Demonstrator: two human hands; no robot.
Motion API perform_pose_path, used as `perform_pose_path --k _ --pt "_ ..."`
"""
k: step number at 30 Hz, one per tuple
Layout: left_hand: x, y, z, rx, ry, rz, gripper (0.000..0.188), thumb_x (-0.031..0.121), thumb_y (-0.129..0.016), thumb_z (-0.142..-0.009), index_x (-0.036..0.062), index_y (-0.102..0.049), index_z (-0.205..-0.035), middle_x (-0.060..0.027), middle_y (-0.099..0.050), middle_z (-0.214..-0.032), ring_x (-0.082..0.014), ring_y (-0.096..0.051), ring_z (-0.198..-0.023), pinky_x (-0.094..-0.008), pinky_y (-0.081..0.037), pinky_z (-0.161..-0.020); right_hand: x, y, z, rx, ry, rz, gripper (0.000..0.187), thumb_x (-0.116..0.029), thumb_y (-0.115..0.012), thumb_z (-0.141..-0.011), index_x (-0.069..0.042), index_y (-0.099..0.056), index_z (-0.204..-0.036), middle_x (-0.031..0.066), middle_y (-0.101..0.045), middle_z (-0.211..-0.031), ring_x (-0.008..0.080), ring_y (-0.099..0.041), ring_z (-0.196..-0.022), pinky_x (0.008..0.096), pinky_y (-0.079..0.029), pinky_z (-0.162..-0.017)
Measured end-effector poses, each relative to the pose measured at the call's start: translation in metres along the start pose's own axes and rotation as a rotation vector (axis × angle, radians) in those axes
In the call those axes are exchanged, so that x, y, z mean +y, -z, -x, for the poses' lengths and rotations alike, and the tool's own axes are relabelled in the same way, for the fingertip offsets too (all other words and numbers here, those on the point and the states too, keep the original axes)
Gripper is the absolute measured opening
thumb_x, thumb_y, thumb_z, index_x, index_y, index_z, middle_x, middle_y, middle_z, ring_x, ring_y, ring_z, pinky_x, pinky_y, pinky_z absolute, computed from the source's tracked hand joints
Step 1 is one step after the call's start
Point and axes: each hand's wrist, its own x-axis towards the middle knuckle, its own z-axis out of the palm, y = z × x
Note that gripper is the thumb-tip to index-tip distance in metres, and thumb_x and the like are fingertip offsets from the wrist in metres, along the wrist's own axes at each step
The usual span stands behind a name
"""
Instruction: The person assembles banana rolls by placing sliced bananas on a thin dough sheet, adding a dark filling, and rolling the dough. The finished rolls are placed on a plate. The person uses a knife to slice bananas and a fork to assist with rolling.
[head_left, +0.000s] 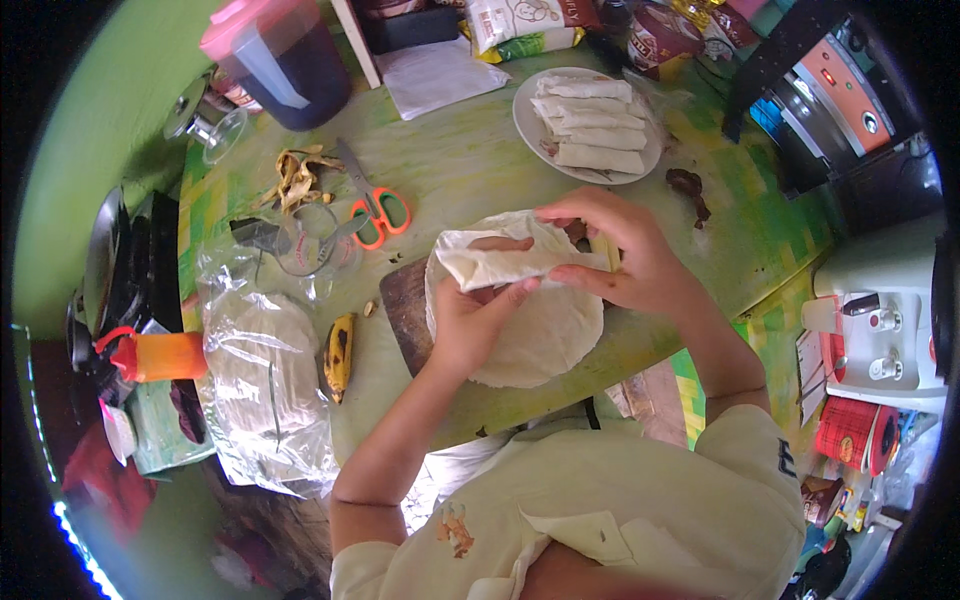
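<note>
Both hands hold a partly rolled spring roll wrapper (500, 265) above a wooden cutting board (406, 305). My left hand (470, 325) grips its left part, thumb in front and fingers behind. My right hand (625, 250) closes round the right end, where a bit of yellow shows; the filling is mostly hidden. Beneath them, round pale wrappers (535, 350) lie flat on the board. Several finished rolls (590, 120) rest side by side on a white plate (527, 112) at the far right. A ripe banana (340, 358) lies left of the board.
Orange-handled scissors (375, 210), banana peels (300, 178) and a clear cup (310, 250) stand to the left. A plastic bag of wrappers (265, 380) lies at the table's left edge. At the back left is a pink-lidded pitcher (285, 70). A dispenser (885, 340) stands right.
</note>
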Motion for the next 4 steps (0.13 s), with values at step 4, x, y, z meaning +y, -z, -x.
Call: perform_pose_path --k 4 --pt "0.000 0.000 -0.001 -0.059 0.001 -0.003 0.042 -0.009 -0.068 -0.086 -0.0022 -0.058 -0.127 -0.0098 -0.056 -0.134 -0.0188 -0.060 -0.115 -0.0337 -0.053 -0.094 0.015 0.004 -0.001 -0.275 -0.025 -0.095 0.043 -0.014 -0.075 -0.085 -0.009 -0.062 -0.126 0.0112 -0.065 -0.120 0.0281 -0.063 -0.100 0.0336 -0.048 -0.084"
